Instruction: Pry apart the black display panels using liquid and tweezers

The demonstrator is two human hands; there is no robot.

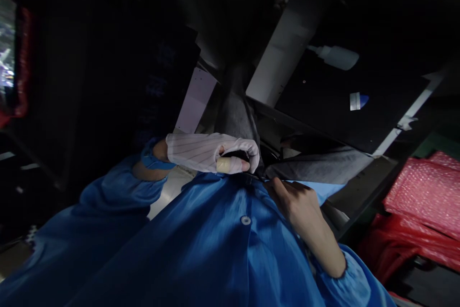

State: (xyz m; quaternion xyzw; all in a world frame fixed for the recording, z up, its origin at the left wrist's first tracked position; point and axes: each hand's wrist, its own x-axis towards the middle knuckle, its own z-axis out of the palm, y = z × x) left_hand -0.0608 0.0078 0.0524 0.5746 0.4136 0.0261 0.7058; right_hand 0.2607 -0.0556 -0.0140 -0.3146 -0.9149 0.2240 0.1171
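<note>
My left hand [215, 154] wears a pale striped glove, with a beige finger cover [223, 165] on the thumb. Its fingers curl toward the thumb in a ring at the front of my blue smock [223, 240]; whatever they pinch is too dark to make out. Bare and closed, my right hand [296, 199] is at the smock's lower edge, right of the left hand. Its fingertips are hidden, and so is what they grip. A thin dark line runs between the two hands. Grey trouser legs [316, 167] show just beyond them.
On a dark surface at right lie a white squeeze bottle [339, 57] and a small blue-and-silver piece [358, 101]. Pink bubble wrap [426, 192] and red wrapping [398, 237] sit at far right. A red-edged wrapped item [23, 62] is at far left.
</note>
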